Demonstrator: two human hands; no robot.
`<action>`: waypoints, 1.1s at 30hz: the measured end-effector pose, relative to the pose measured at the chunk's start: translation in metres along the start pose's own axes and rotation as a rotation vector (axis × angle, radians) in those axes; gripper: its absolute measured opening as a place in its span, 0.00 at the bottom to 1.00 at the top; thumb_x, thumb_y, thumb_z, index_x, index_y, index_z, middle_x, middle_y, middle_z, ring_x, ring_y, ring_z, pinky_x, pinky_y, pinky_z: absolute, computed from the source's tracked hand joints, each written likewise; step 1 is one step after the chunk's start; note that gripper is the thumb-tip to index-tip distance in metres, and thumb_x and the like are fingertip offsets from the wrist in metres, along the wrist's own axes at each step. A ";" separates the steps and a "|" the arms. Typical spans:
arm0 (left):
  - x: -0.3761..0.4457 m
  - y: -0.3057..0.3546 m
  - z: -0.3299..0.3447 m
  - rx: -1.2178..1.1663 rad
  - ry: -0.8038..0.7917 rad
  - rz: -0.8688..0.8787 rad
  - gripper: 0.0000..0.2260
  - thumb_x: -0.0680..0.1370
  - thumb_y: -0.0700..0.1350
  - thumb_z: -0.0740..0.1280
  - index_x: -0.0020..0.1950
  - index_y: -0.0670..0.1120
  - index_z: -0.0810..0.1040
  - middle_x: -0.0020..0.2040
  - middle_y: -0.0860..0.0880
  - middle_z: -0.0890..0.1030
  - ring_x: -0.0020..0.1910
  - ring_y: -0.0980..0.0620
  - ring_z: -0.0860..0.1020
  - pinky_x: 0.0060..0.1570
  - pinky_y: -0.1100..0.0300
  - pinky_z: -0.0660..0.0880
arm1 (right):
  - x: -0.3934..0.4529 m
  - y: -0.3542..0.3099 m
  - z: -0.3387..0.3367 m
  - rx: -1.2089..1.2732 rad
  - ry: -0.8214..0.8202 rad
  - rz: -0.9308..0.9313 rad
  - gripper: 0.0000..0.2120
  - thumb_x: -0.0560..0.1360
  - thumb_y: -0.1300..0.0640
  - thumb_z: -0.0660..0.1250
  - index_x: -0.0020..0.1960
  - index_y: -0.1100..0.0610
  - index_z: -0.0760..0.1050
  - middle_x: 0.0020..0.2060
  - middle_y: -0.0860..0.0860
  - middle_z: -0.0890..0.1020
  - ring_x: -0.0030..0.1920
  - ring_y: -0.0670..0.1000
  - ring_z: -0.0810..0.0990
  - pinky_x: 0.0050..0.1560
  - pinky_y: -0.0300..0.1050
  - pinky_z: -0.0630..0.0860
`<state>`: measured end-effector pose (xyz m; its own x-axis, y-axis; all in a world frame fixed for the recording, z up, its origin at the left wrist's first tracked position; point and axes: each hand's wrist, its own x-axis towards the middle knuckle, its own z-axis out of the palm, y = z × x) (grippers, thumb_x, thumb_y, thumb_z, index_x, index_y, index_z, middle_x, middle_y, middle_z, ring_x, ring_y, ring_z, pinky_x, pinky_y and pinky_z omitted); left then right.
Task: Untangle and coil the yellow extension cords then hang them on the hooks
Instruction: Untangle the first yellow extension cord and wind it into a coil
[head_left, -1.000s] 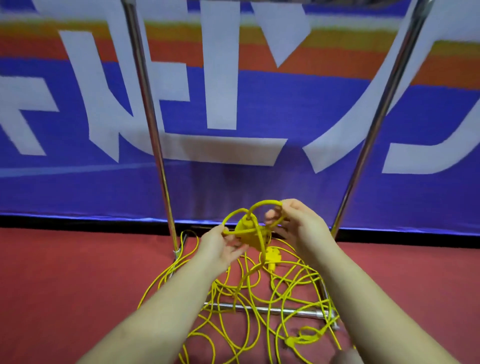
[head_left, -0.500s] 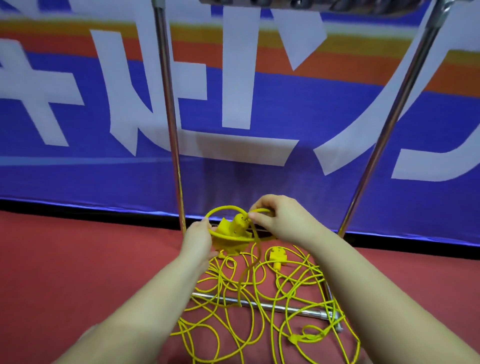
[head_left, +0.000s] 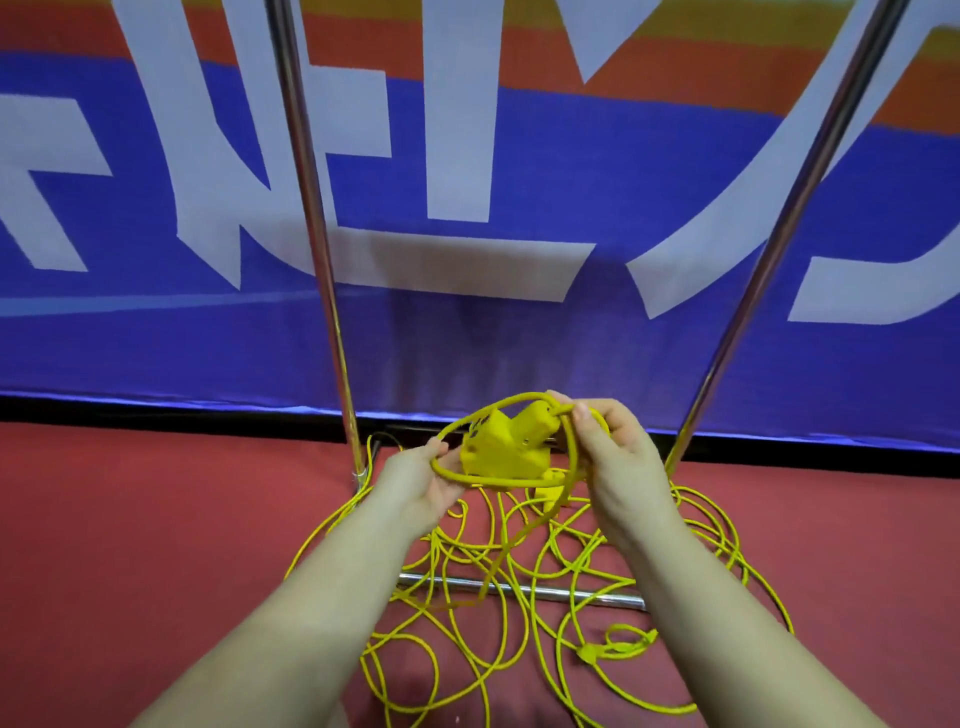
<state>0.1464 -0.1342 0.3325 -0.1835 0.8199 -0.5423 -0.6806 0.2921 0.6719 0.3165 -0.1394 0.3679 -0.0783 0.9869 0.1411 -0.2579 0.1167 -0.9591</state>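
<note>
A yellow socket block (head_left: 506, 449) hangs in the air between my hands, with a loop of yellow cord (head_left: 569, 457) wound around it. My left hand (head_left: 415, 483) grips the loop at its left side. My right hand (head_left: 618, 462) pinches the cord at the top right of the block. One strand drops from the loop to a tangled pile of yellow extension cord (head_left: 519, 597) spread over the red floor. A yellow plug (head_left: 592, 652) lies in the pile at the right. No hooks are in view.
A metal rack stands over the pile: a left pole (head_left: 311, 223), a right pole (head_left: 789, 228) and a floor bar (head_left: 524, 590) that cords cross. A blue, white and orange banner (head_left: 156, 312) hangs behind. Red floor (head_left: 130, 545) spreads to both sides.
Both hands stay on the cord and block. My right hand has brought the cord around the top of the block, widening the loop. The view has tilted down, hiding the rack's top.
</note>
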 end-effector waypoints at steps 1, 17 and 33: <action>0.009 -0.001 -0.002 -0.040 0.012 -0.013 0.09 0.82 0.38 0.50 0.45 0.42 0.66 0.27 0.41 0.81 0.24 0.48 0.80 0.45 0.48 0.75 | 0.000 0.007 -0.007 0.065 0.035 0.037 0.07 0.74 0.54 0.65 0.46 0.57 0.76 0.46 0.51 0.85 0.47 0.52 0.82 0.50 0.52 0.77; 0.045 -0.041 0.018 0.632 -0.441 0.383 0.13 0.74 0.51 0.68 0.57 0.49 0.76 0.50 0.54 0.82 0.50 0.62 0.79 0.53 0.65 0.73 | 0.049 0.063 -0.032 0.079 0.312 0.234 0.12 0.81 0.55 0.56 0.46 0.60 0.73 0.36 0.50 0.82 0.33 0.43 0.83 0.32 0.35 0.79; 0.081 0.020 -0.033 0.271 0.048 0.283 0.06 0.77 0.47 0.65 0.49 0.45 0.77 0.49 0.43 0.81 0.47 0.46 0.80 0.51 0.48 0.77 | 0.049 0.056 -0.062 -0.508 -0.140 0.201 0.08 0.78 0.60 0.60 0.44 0.56 0.78 0.24 0.44 0.74 0.26 0.40 0.69 0.30 0.34 0.67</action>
<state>0.0941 -0.0785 0.2857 -0.3741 0.8648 -0.3350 -0.3877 0.1823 0.9036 0.3583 -0.0777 0.3055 -0.2139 0.9751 -0.0590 0.2687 0.0006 -0.9632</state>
